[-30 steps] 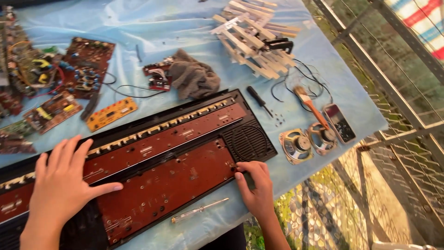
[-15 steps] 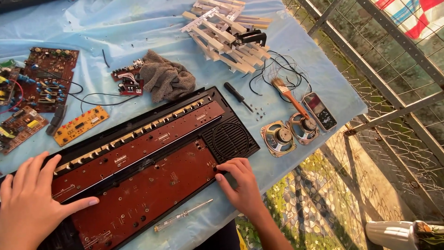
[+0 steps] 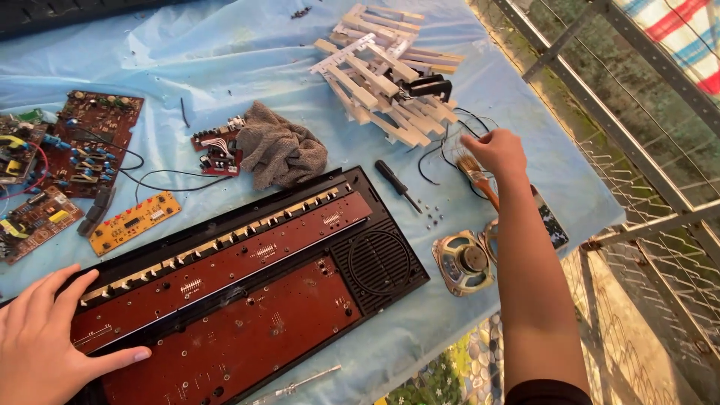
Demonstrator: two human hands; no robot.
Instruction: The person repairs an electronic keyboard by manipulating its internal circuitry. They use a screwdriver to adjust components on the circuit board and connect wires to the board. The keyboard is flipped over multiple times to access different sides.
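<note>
An opened black keyboard casing (image 3: 379,262) with red-brown circuit boards inside lies across a light blue sheet. My left hand (image 3: 45,341) rests flat on its left end, fingers spread, holding nothing. My right hand (image 3: 496,152) has reached out over the table's right side and hovers at the bristle end of a paintbrush (image 3: 480,180) with an orange handle, beside black wires (image 3: 439,161). Whether its fingers grip the brush is hidden. A black-handled screwdriver (image 3: 397,184) and small screws (image 3: 431,214) lie just left of that hand.
A pile of white keys (image 3: 382,71) sits at the back. A grey rag (image 3: 281,150), several loose circuit boards (image 3: 90,139) and an orange board (image 3: 133,221) lie at left. A round speaker (image 3: 463,261) sits near the table's right edge, a metal fence (image 3: 637,172) beyond.
My right hand left the casing's lower right corner and reached up and right to the paintbrush. My left hand stays on the casing's left end. The view shifted.
</note>
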